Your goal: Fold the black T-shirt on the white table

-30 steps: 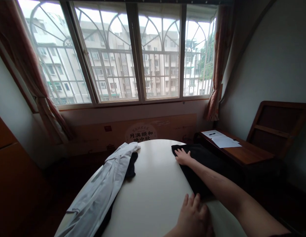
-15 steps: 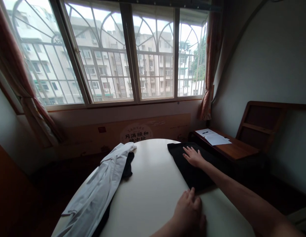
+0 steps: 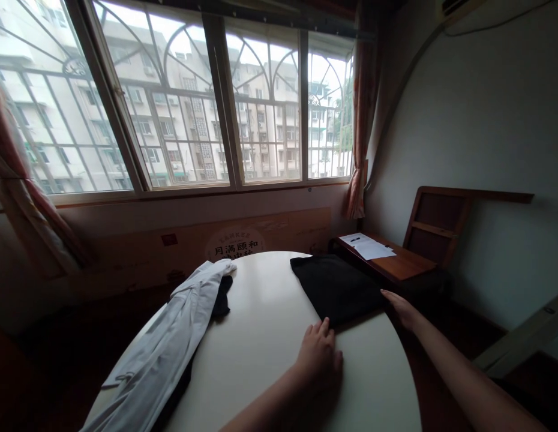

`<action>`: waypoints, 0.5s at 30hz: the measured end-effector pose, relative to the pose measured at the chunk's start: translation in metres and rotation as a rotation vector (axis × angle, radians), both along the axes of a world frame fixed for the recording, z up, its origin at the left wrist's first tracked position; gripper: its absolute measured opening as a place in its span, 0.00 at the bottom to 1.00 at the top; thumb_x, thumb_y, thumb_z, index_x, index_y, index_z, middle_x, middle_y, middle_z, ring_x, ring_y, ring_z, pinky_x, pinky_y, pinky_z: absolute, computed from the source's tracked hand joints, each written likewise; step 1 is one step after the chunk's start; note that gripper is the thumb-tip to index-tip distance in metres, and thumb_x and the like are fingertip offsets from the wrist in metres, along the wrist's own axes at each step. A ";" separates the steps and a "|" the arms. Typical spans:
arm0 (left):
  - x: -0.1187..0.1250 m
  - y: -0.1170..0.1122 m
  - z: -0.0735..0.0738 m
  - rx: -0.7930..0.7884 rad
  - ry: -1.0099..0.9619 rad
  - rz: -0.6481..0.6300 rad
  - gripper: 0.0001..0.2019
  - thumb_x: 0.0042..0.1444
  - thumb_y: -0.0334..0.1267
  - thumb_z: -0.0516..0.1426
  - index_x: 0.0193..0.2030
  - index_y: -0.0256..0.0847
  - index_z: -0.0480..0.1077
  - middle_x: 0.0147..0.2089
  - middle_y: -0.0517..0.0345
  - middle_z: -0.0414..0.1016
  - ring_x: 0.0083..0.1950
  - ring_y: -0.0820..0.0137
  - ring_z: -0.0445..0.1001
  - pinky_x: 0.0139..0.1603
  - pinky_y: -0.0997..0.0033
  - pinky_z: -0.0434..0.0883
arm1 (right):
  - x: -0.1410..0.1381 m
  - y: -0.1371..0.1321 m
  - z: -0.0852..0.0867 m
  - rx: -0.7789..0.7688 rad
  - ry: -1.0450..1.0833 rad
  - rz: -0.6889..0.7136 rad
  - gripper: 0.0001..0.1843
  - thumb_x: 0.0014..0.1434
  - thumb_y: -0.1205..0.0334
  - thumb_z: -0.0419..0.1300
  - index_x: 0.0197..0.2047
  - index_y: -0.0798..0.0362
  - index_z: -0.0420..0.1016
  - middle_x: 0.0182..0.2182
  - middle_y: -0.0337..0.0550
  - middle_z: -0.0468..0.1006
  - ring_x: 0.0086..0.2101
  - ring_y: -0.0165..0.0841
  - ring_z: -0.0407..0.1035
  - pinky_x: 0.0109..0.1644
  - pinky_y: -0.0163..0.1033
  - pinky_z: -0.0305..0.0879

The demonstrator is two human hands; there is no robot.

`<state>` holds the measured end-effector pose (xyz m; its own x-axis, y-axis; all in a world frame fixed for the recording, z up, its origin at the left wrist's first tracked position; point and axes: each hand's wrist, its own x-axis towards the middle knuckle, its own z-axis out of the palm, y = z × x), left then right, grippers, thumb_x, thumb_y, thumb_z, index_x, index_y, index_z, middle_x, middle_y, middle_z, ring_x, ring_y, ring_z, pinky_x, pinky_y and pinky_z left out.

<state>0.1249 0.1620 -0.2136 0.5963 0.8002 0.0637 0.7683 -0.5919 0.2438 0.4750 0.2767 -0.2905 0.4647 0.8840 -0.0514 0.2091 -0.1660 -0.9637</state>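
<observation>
A folded black garment [image 3: 337,287] lies flat at the far right of a round white table [image 3: 256,336]. My left hand [image 3: 319,348] rests at its near left corner, fingers forward and slightly apart, the thumb out to the side. At the garment's right corner, by the table edge, my right hand [image 3: 401,309] has its fingers together on the cloth; its thumb is hidden. Along the table's left side stretches a long white garment [image 3: 175,336] with a drawstring. Black cloth [image 3: 222,297] shows from under it.
Beyond the table's right edge stands a low wooden table [image 3: 402,267] with white papers [image 3: 369,245] and a pen on it. A wooden panel [image 3: 438,222] leans behind. A printed cardboard piece [image 3: 283,231] stands below the barred windows [image 3: 261,114].
My right hand has slid off the middle of the black garment to its right corner. My left hand stays by the near left corner. The view has turned right.
</observation>
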 end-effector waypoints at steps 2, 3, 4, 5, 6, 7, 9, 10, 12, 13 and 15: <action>0.000 0.000 0.001 0.006 -0.002 -0.006 0.32 0.62 0.47 0.52 0.67 0.25 0.65 0.73 0.33 0.57 0.72 0.46 0.60 0.72 0.50 0.57 | -0.002 0.005 0.005 0.009 0.055 0.018 0.24 0.59 0.52 0.63 0.55 0.55 0.77 0.47 0.56 0.84 0.45 0.45 0.80 0.45 0.46 0.79; 0.001 0.000 0.002 0.009 -0.003 -0.005 0.33 0.63 0.47 0.51 0.68 0.24 0.65 0.73 0.34 0.58 0.72 0.47 0.60 0.73 0.53 0.57 | -0.003 0.007 0.009 0.008 0.074 0.019 0.24 0.59 0.55 0.63 0.56 0.55 0.76 0.48 0.55 0.84 0.45 0.44 0.80 0.45 0.44 0.79; 0.001 0.000 0.002 0.010 0.001 -0.002 0.33 0.63 0.47 0.52 0.68 0.24 0.64 0.73 0.34 0.59 0.72 0.49 0.60 0.73 0.55 0.57 | -0.004 0.009 0.013 0.013 0.081 0.015 0.25 0.59 0.57 0.62 0.58 0.57 0.75 0.49 0.55 0.83 0.46 0.43 0.80 0.45 0.43 0.79; 0.002 0.000 0.003 0.009 0.009 -0.002 0.33 0.62 0.47 0.52 0.68 0.24 0.64 0.73 0.34 0.60 0.72 0.49 0.60 0.73 0.57 0.58 | -0.005 0.011 0.016 0.019 0.081 0.010 0.26 0.59 0.59 0.62 0.59 0.58 0.74 0.50 0.56 0.83 0.47 0.42 0.80 0.45 0.42 0.79; 0.002 0.000 0.003 0.007 0.021 -0.007 0.34 0.62 0.47 0.52 0.68 0.24 0.64 0.72 0.34 0.60 0.72 0.50 0.61 0.73 0.57 0.59 | -0.005 0.012 0.019 0.024 0.076 0.005 0.26 0.59 0.59 0.61 0.59 0.59 0.73 0.51 0.57 0.82 0.47 0.42 0.80 0.46 0.41 0.79; 0.003 0.000 0.004 0.007 0.033 -0.018 0.34 0.61 0.47 0.53 0.68 0.23 0.64 0.72 0.34 0.60 0.72 0.49 0.61 0.72 0.57 0.59 | -0.006 0.012 0.021 0.027 0.066 -0.001 0.26 0.59 0.60 0.61 0.60 0.59 0.72 0.51 0.57 0.82 0.48 0.41 0.79 0.46 0.40 0.78; 0.004 -0.002 0.006 0.010 0.058 -0.056 0.34 0.61 0.46 0.54 0.68 0.22 0.64 0.72 0.32 0.60 0.71 0.48 0.62 0.71 0.56 0.61 | -0.007 0.009 0.023 0.024 0.032 -0.015 0.26 0.58 0.61 0.61 0.59 0.60 0.73 0.51 0.58 0.82 0.47 0.42 0.79 0.46 0.41 0.78; 0.004 -0.004 0.008 0.015 0.069 -0.077 0.34 0.61 0.46 0.54 0.67 0.21 0.64 0.72 0.31 0.60 0.70 0.47 0.63 0.70 0.55 0.62 | -0.008 0.007 0.023 0.020 0.008 -0.023 0.26 0.58 0.61 0.61 0.58 0.61 0.73 0.51 0.59 0.82 0.48 0.43 0.79 0.47 0.42 0.78; 0.004 -0.011 0.014 0.028 0.088 -0.108 0.33 0.61 0.45 0.54 0.67 0.21 0.64 0.72 0.29 0.60 0.68 0.46 0.65 0.69 0.52 0.64 | -0.008 0.002 0.022 0.008 -0.052 -0.040 0.26 0.56 0.63 0.61 0.58 0.61 0.74 0.50 0.60 0.81 0.50 0.46 0.78 0.51 0.46 0.76; 0.003 -0.015 0.017 0.031 0.099 -0.121 0.32 0.62 0.46 0.54 0.66 0.22 0.66 0.72 0.29 0.59 0.68 0.45 0.65 0.67 0.51 0.65 | -0.009 -0.001 0.022 0.002 -0.088 -0.048 0.27 0.55 0.63 0.61 0.58 0.61 0.73 0.51 0.60 0.81 0.52 0.48 0.76 0.54 0.49 0.75; -0.002 -0.027 0.025 0.020 0.123 -0.141 0.27 0.62 0.47 0.55 0.62 0.28 0.70 0.71 0.30 0.60 0.66 0.44 0.68 0.63 0.47 0.69 | -0.011 -0.007 0.024 0.002 -0.164 -0.064 0.31 0.55 0.62 0.61 0.63 0.59 0.70 0.54 0.61 0.78 0.57 0.52 0.72 0.60 0.55 0.69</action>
<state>0.1231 0.1355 -0.1884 0.7068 0.7074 -0.0016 0.7005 -0.6996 0.1409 0.4642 0.2701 -0.2664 0.5221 0.8523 0.0316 0.3529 -0.1821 -0.9178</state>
